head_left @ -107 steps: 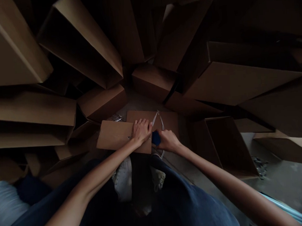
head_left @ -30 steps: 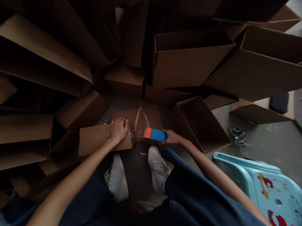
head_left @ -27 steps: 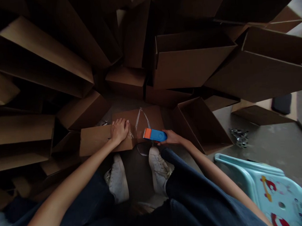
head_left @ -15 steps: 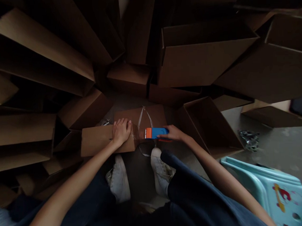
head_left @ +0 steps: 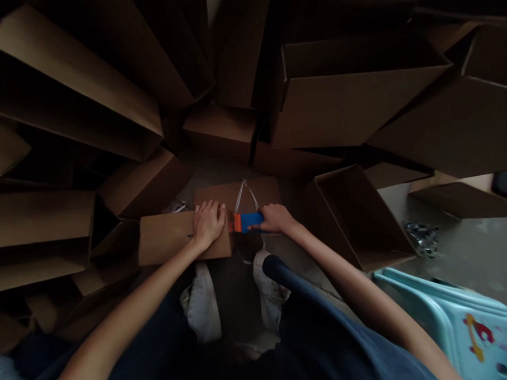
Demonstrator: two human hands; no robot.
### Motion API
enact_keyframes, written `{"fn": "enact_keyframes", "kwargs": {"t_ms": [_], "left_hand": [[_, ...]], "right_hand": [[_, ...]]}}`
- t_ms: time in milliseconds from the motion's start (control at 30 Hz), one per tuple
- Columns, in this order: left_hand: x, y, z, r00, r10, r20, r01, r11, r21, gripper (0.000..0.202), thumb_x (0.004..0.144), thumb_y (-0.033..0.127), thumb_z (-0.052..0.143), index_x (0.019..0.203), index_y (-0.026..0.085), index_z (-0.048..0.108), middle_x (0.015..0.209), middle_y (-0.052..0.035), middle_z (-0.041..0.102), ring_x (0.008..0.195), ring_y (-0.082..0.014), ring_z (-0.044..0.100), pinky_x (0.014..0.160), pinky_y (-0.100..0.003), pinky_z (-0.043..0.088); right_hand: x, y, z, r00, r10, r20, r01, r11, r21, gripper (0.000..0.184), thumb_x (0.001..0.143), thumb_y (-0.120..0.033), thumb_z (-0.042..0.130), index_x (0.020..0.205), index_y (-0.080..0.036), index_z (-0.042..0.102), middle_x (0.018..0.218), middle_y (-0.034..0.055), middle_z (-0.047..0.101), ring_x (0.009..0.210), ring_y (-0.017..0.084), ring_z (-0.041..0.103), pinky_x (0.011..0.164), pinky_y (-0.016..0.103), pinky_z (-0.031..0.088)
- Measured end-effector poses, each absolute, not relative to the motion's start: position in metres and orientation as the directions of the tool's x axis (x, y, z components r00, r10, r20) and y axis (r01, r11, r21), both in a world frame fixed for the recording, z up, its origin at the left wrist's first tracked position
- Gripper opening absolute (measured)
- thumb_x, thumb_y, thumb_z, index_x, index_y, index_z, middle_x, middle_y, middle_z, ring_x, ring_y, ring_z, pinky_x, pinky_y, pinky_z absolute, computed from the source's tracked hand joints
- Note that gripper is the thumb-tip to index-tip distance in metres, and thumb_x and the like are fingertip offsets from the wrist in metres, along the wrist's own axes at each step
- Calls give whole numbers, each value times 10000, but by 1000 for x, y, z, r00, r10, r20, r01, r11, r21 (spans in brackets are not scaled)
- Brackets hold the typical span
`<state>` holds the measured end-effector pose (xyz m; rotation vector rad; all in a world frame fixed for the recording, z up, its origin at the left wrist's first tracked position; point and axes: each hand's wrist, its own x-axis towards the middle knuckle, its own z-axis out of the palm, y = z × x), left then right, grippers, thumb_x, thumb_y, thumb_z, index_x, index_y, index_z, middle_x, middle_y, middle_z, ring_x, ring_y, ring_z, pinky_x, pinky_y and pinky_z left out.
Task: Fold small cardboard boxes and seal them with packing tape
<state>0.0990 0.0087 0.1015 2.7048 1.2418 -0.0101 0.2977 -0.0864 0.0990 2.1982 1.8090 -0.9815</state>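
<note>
The left hand (head_left: 209, 221) lies unclenched, palm down, on a small cardboard box (head_left: 163, 236). The right hand (head_left: 275, 218) grips a blue-and-orange tape dispenser (head_left: 247, 222) at the box's right end; contact is unclear. White sneakers (head_left: 204, 307) are on the box's near side.

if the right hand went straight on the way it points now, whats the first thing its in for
Tool first, the right hand would probably meet the end of the box under the left hand; depth is unclear, so the tool may already touch it.
</note>
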Motion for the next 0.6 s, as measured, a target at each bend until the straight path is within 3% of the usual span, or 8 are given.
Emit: {"fn": "enact_keyframes", "kwargs": {"t_ms": [200, 400, 600], "left_hand": [[100, 9, 101, 651, 755, -72, 756, -638, 144, 367, 1014, 326, 322, 904, 171, 636, 973, -117, 695, 984, -294, 604, 857, -419, 395], [99, 12, 99, 654, 749, -104, 753, -633, 178, 385, 1015, 341, 306, 911, 176, 639, 1015, -127, 698, 1014, -303, 600, 877, -429, 398], [97, 13, 99, 652, 747, -131, 753, -617, 229, 409, 1019, 343, 283, 923, 174, 643, 1032, -133, 699, 1029, -314, 598, 896, -447, 391]], "right_hand": [[252, -67, 129, 135, 823, -552, 918, -313, -242, 509, 799, -542, 688, 1019, -86, 735, 1008, 248, 723, 986, 358, 698, 776, 368, 531], [215, -58, 140, 197, 809, -553, 903, -369, -219, 288, 852, -319, 648, 1018, -98, 725, 987, 234, 719, 941, 336, 702, 731, 357, 539], [199, -67, 130, 237, 794, -560, 896, -401, -189, 273, 886, -236, 544, 1072, -96, 686, 1000, 229, 714, 903, 318, 708, 705, 359, 542]]}}
